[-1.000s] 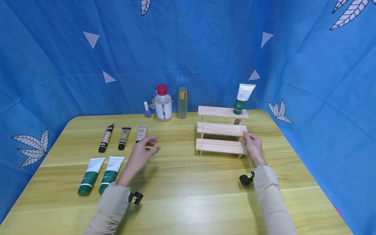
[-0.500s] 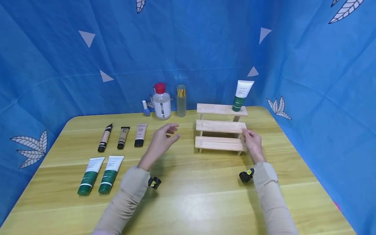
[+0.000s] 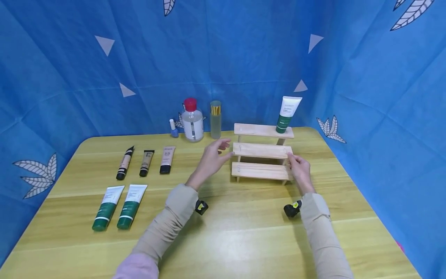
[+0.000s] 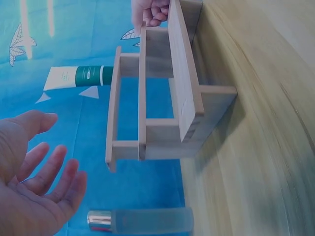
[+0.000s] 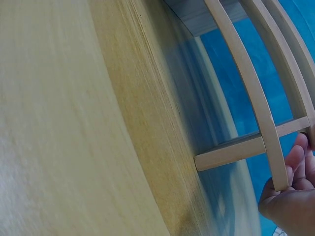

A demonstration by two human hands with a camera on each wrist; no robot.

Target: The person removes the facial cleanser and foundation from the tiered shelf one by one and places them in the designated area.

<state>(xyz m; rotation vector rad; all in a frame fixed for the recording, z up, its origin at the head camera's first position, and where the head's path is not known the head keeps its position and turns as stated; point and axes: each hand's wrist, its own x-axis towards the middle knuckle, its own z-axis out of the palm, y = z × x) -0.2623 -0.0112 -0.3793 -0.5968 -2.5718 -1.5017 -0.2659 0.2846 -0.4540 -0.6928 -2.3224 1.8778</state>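
1. Yellow wooden table (image 3: 244,232), blue leaf-print cloth (image 3: 69,77) behind.
2. My right hand (image 3: 299,170) grips the right end of the three-step wooden rack (image 3: 261,152), fingers curled on its middle step.
3. My left hand (image 3: 212,161) hovers just beside the rack's left end, fingers spread, holding nothing.
4. Green-and-white tube (image 3: 287,114) stands upright on the top step.
5. Gold-capped bottle (image 3: 215,119), red-capped bottle (image 3: 192,121), nail polish (image 3: 173,129) stand at the back edge.
6. Three small tubes (image 3: 146,163) and two green tubes (image 3: 118,206) lie far left.
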